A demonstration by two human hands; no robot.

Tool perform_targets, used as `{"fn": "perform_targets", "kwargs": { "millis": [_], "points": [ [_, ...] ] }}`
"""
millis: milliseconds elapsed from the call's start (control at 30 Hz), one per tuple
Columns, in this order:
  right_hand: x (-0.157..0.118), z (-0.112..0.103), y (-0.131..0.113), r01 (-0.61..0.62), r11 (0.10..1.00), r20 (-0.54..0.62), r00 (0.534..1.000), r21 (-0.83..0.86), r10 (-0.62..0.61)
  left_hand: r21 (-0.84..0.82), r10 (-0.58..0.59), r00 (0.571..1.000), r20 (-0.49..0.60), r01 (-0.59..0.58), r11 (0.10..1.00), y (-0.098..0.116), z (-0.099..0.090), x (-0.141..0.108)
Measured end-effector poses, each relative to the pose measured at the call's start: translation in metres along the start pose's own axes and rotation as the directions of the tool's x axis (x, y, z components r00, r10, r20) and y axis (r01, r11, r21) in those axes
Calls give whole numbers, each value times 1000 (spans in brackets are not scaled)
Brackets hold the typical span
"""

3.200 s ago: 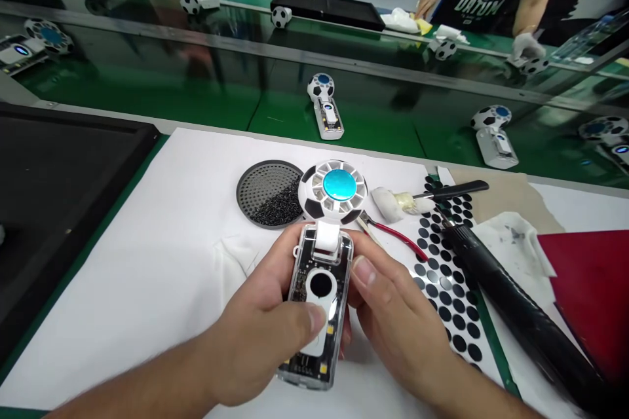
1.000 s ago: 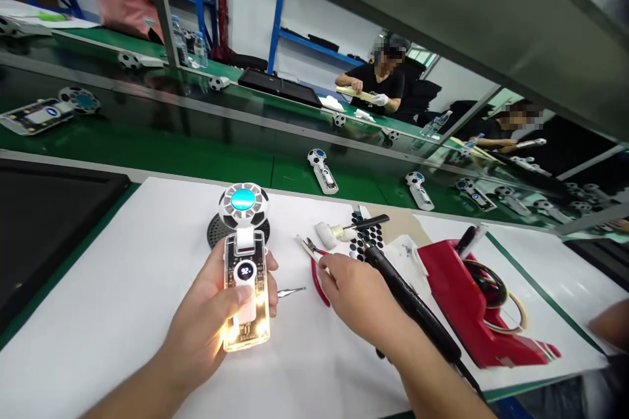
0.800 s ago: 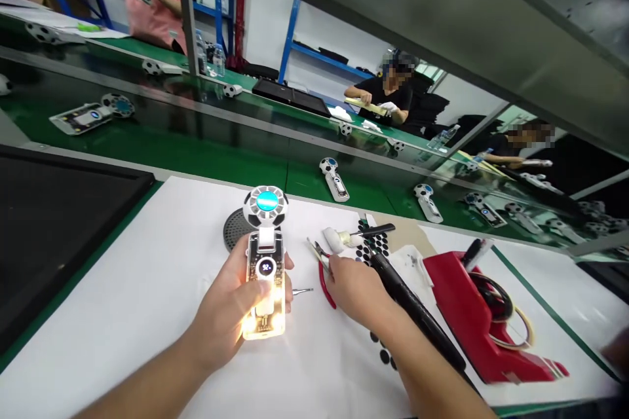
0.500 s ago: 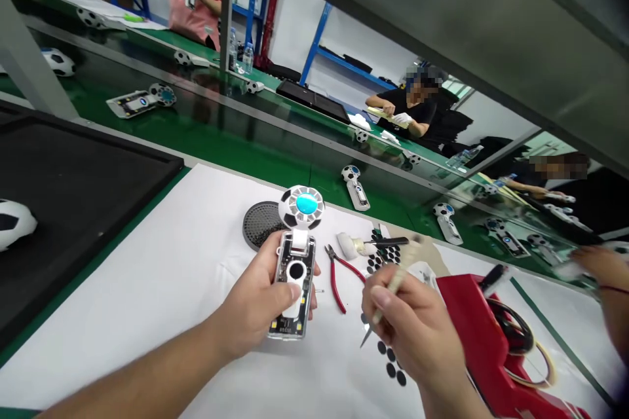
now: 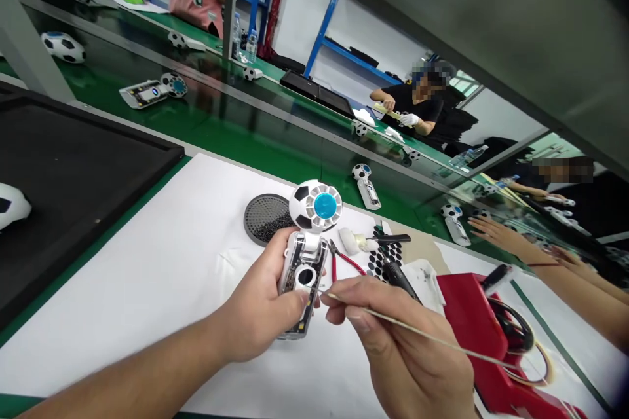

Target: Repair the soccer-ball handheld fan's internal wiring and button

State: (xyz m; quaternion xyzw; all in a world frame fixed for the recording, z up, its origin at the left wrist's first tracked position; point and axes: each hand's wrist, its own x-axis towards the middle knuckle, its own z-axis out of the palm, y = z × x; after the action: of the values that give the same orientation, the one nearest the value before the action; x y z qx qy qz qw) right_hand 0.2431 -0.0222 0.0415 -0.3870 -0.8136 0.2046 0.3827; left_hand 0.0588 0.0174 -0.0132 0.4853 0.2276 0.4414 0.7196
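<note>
My left hand (image 5: 265, 301) is wrapped round the clear body of a handheld fan (image 5: 314, 206), its thumb across the front. The fan has a football-patterned head with a blue disc in the middle; a circuit board shows through the body, with a black dot inside a white ring. My right hand (image 5: 393, 340) pinches thin, cream-coloured tweezers (image 5: 417, 328). Their pointed tip is at the right side of the fan's body, close to the ring; whether it touches cannot be made out. Red-handled pliers (image 5: 344, 262) lie partly hidden behind my hands.
Behind the fan is a round dark dish (image 5: 260, 213) of small black bits. Black round stickers (image 5: 386, 258), a dark-handled tool (image 5: 400, 278) and a red tape dispenser (image 5: 466, 314) lie right. A black tray (image 5: 73, 157) is left. Another person's hand (image 5: 496, 236) reaches over the green belt (image 5: 275, 134).
My right hand has moved left and brought the tweezers' tip to the fan. The fan has shifted slightly right and turned a little. At right, another person's hand has reached further over the belt.
</note>
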Motion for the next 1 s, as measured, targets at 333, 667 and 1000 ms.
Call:
{"fn": "perform_targets", "kwargs": {
  "millis": [333,667,1000],
  "points": [
    [14,-11,-3,-34,985,164,985,-168,62,221,-62,993,-104,84,972,3,3,3],
    [-20,19,14,246,916,51,969,-316,-243,147,-136,983,-125,154,977,3,11,8],
    [-21,40,25,444,783,-23,864,-435,-502,119,-128,978,-162,149,982,0,14,5]
  ]
}}
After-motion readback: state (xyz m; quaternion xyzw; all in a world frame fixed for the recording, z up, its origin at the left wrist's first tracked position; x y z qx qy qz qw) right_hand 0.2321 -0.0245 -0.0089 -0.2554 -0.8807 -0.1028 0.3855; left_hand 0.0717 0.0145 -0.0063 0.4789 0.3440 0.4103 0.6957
